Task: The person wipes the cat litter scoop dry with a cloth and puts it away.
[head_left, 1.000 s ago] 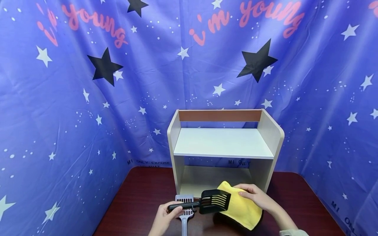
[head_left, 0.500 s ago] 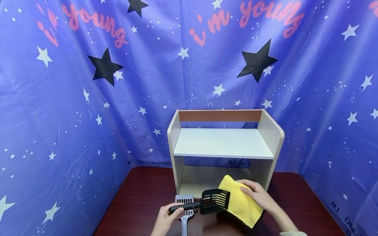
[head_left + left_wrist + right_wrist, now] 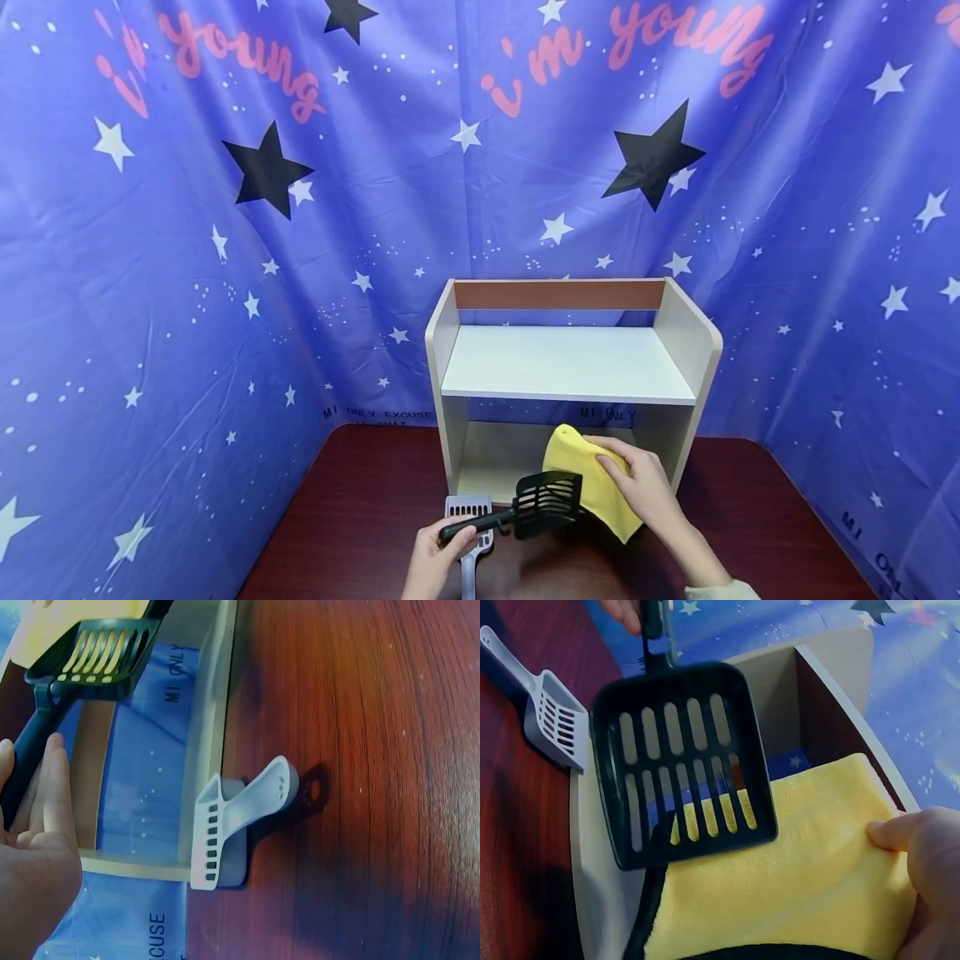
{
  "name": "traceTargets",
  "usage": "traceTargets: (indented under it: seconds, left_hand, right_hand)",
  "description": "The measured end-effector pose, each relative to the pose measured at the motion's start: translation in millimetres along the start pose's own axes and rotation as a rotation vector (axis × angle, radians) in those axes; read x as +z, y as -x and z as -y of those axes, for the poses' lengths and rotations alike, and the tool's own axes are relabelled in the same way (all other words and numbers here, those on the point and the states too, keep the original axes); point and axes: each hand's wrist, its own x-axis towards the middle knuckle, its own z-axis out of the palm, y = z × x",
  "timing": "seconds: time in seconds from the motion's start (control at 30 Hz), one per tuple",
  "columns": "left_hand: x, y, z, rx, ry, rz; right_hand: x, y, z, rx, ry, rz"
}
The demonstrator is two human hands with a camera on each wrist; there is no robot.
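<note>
My left hand point(image 3: 437, 557) grips the handle of a black slotted litter scoop point(image 3: 549, 503), held up over the table with its head pointing right. My right hand point(image 3: 643, 485) pinches a yellow cloth point(image 3: 588, 475) with a dark edge, thumb on its near face in the right wrist view. The cloth point(image 3: 795, 862) hangs right behind the scoop's head point(image 3: 682, 765), and yellow shows through the slots. A grey litter scoop point(image 3: 469, 523) lies on the table below my left hand; in the left wrist view its handle point(image 3: 262, 791) points away from the shelf.
A small two-tier shelf unit point(image 3: 567, 360) with a white upper board stands at the back of the dark red wooden table point(image 3: 360, 500). Blue star-printed fabric point(image 3: 360, 208) hangs behind and on both sides. The grey scoop lies close to the shelf's front left corner.
My right hand has moved up and left with the cloth, which now hangs behind the scoop's head. The black scoop has shifted and tilted slightly. The grey scoop has not moved.
</note>
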Motion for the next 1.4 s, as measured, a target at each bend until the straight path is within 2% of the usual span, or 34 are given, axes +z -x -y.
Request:
traceTargets:
  seconds: [0.43,0.57,0.7,0.8,1.0,1.13,1.4]
  left_hand:
    - [11.7,-1.7,-2.6,0.005,-0.009,-0.052]
    - [14.1,-0.8,-4.6,-0.001,-0.028,-0.065]
    - [15.7,0.8,-6.0,-0.012,-0.023,-0.067]
    - [16.3,1.6,-6.6,-0.020,-0.007,-0.065]
    - [15.2,2.5,-7.2,0.008,-0.050,-0.078]
    - [13.9,2.8,-6.7,0.031,-0.062,-0.075]
    - [11.5,3.4,-9.0,0.040,-0.049,-0.071]
  right_hand:
    - [20.0,5.3,25.5,-0.149,0.213,-0.058]
    - [26.4,6.2,29.4,-0.253,0.239,-0.058]
    - [32.0,7.7,33.5,-0.377,0.266,-0.026]
    - [34.5,8.1,35.5,-0.437,0.297,-0.002]
    - [36.5,9.3,30.6,-0.483,0.349,0.043]
    - [36.1,10.3,23.5,-0.489,0.358,0.040]
    - [32.0,11.1,7.8,-0.464,0.267,-0.004]
